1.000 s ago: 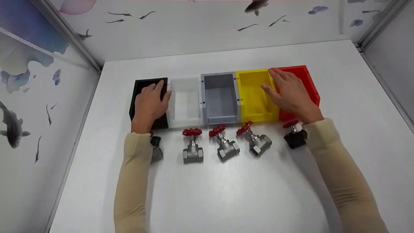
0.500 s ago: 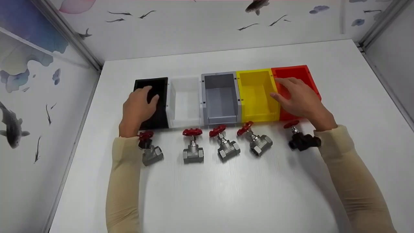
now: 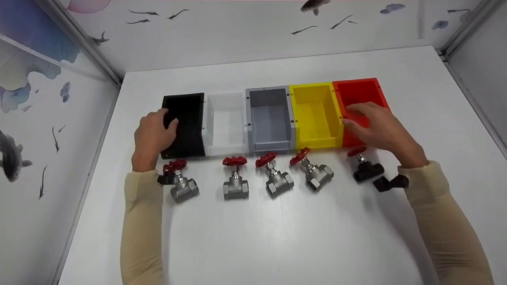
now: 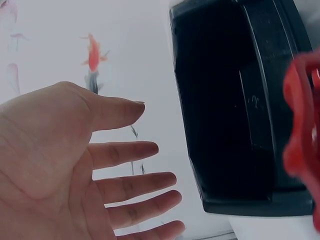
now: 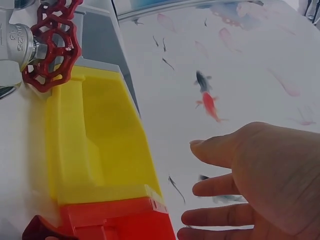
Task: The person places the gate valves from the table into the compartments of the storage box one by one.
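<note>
In the head view my left hand hovers at the left side of the black bin; the left wrist view shows its fingers spread and holding nothing. My right hand is over the red bin, thumb and fingers apart, nothing in it. Between them stand a white bin, a grey bin and a yellow bin. In front lie several valves with red handwheels: one silver valve near my left sleeve, a black valve near my right sleeve.
Three more silver valves, one in the middle left, one at centre and one right of it, lie before the bins. White walls with painted fish stand behind and to the left of the table.
Both hands have moved outward and slightly nearer: the left from over the black bin to its left side, the right further right over the red bin. The bins and valves have kept their places.
</note>
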